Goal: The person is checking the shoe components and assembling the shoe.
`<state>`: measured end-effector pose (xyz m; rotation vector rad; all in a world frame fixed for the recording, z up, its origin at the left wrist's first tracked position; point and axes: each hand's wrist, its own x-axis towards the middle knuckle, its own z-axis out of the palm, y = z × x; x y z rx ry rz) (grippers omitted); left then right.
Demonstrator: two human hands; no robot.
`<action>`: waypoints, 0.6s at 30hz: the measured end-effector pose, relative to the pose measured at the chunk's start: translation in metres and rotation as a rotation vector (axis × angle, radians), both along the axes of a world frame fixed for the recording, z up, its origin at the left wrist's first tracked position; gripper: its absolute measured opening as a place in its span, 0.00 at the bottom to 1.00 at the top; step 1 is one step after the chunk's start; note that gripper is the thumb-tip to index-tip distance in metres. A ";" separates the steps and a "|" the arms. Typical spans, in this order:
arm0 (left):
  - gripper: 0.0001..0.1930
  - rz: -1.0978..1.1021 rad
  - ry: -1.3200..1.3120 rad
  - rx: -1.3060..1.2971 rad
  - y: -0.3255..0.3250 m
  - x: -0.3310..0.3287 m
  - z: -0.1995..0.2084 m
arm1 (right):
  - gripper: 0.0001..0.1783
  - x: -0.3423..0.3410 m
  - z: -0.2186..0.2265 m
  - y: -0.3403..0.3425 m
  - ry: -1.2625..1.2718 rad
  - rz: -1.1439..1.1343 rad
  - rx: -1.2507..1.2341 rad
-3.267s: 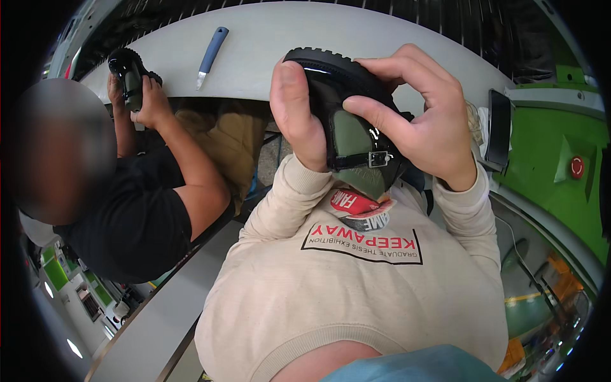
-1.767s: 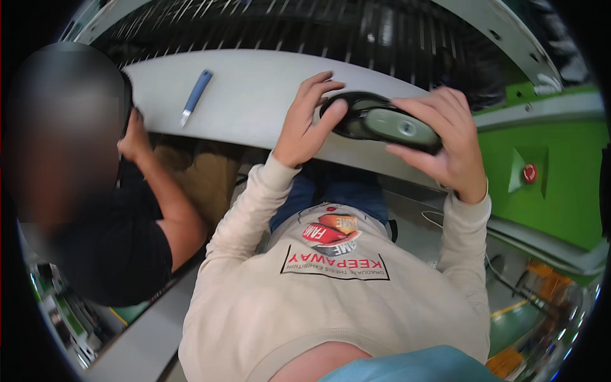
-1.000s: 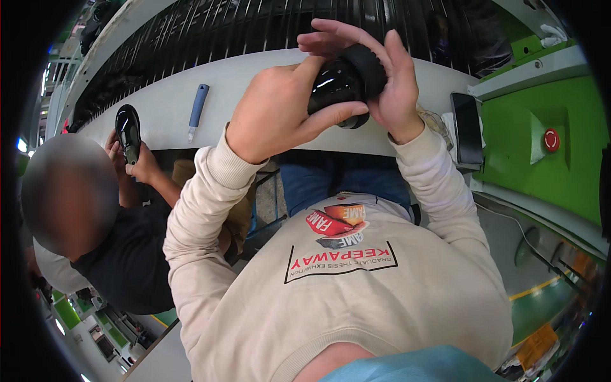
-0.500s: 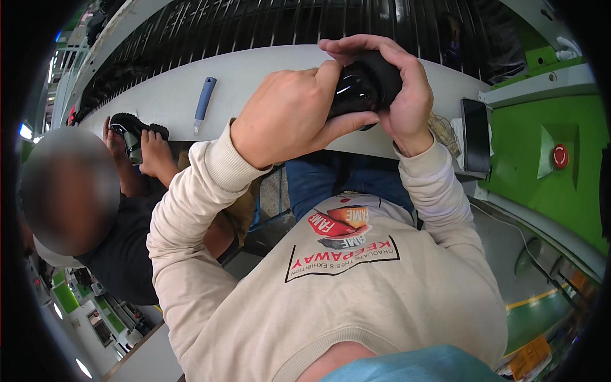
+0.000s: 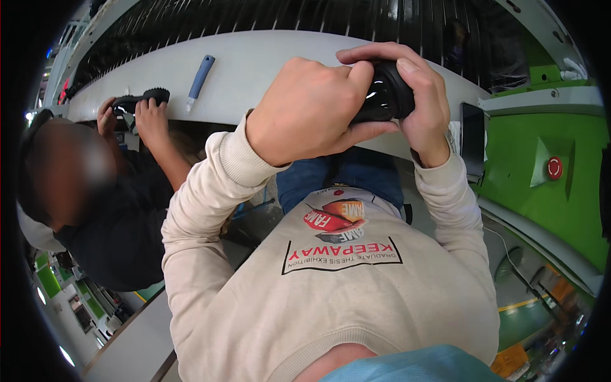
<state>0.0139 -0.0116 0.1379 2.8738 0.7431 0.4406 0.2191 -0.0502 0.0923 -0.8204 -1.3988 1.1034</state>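
Between my two hands is a glossy black shoe (image 5: 380,95), held up over the near edge of the pale worktable (image 5: 251,57). My left hand (image 5: 312,111) is closed on its left part, the thumb stretched along the near side. Curled over the far side and the right end is my right hand (image 5: 425,95), with the shoe against its palm. Much of the shoe lies hidden behind my fingers. A blue-handled tool (image 5: 201,83) with a short pale tip rests on the table, left of my hands.
On my left a co-worker holds another black shoe (image 5: 141,99) with a thick sole. A dark slatted conveyor (image 5: 299,16) runs behind the table. To the right are a phone (image 5: 471,143) and a green machine panel (image 5: 509,159) with a red round button (image 5: 555,168).
My hands and the shoe sit slightly farther right in view, and the shoe is turned a little. The co-worker's shoe has tilted, and the co-worker has leaned toward the table.
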 end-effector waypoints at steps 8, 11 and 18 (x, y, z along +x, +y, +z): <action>0.30 0.065 -0.408 -0.255 -0.023 -0.055 -0.090 | 0.36 -0.008 -0.028 -0.014 -0.609 0.043 0.530; 0.35 0.105 -0.451 -0.181 -0.038 -0.068 -0.121 | 0.47 0.011 -0.037 -0.016 -0.827 -0.035 0.497; 0.29 0.147 -0.677 -0.302 -0.053 -0.077 -0.159 | 0.32 0.004 -0.057 -0.028 -0.945 -0.002 0.538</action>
